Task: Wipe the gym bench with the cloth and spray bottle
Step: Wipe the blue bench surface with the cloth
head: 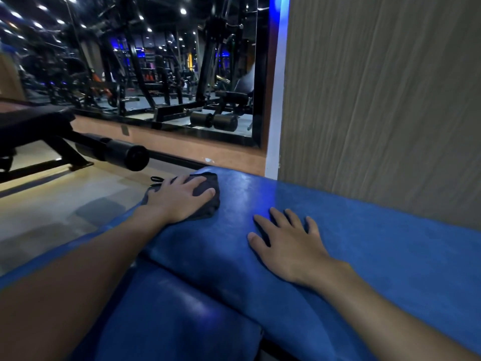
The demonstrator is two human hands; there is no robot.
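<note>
Two bare forearms reach over one blue bench (364,230). Left hand (179,198) presses flat, fingers spread, on one dark cloth (208,201) at the pad's far end. Right hand (289,246) rests open, palm down, nearby.

- Gym bench (325,230): blue padded surface with a faint sheen, running from 6 o'clock up toward 12, a seam dividing two cushions near the lower middle.
- Cloth (208,201): dark grey, bunched flat on the bench's far end at about 11 o'clock, a small loop at its left edge.
</note>
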